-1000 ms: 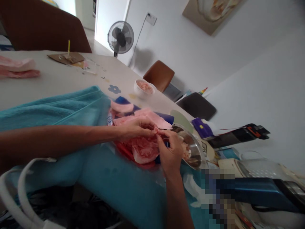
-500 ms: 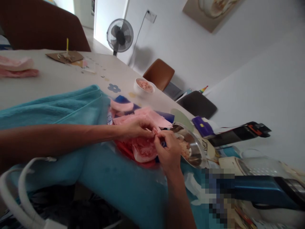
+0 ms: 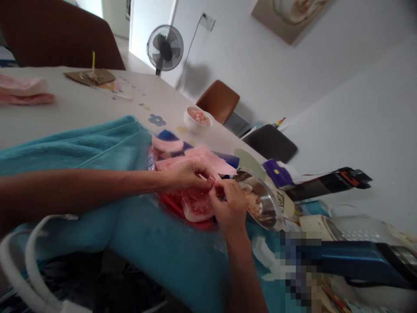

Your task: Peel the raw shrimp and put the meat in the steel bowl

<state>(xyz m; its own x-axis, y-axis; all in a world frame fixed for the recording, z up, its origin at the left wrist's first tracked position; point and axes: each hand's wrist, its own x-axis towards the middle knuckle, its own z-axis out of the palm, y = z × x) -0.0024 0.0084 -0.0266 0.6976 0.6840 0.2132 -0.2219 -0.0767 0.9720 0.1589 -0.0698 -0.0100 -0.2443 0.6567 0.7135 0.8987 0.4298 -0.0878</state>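
Note:
My left hand [image 3: 186, 174] and my right hand [image 3: 230, 205] meet over a slab of pink raw meat [image 3: 197, 208] lying on a red board [image 3: 172, 204]. Both hands have their fingers pinched together on a small bit of the meat at its upper edge. The board rests on a turquoise towel [image 3: 107, 152] spread over the table. A steel bowl [image 3: 265, 204] with pale pieces in it stands just right of my right hand. More pink slices [image 3: 202, 156] lie behind my left hand.
A small white bowl [image 3: 197, 118] with pink pieces stands farther back on the white table [image 3: 74, 106]. Brown chairs [image 3: 218, 101], a fan [image 3: 165, 47], a cardboard piece [image 3: 89, 77] and pink cloths [image 3: 22, 90] lie beyond. Packages and a black-and-red tool [image 3: 329, 183] crowd the right side.
My right hand has shifted slightly left and up toward my left hand, and the pinch on the meat has tightened. Little else has moved.

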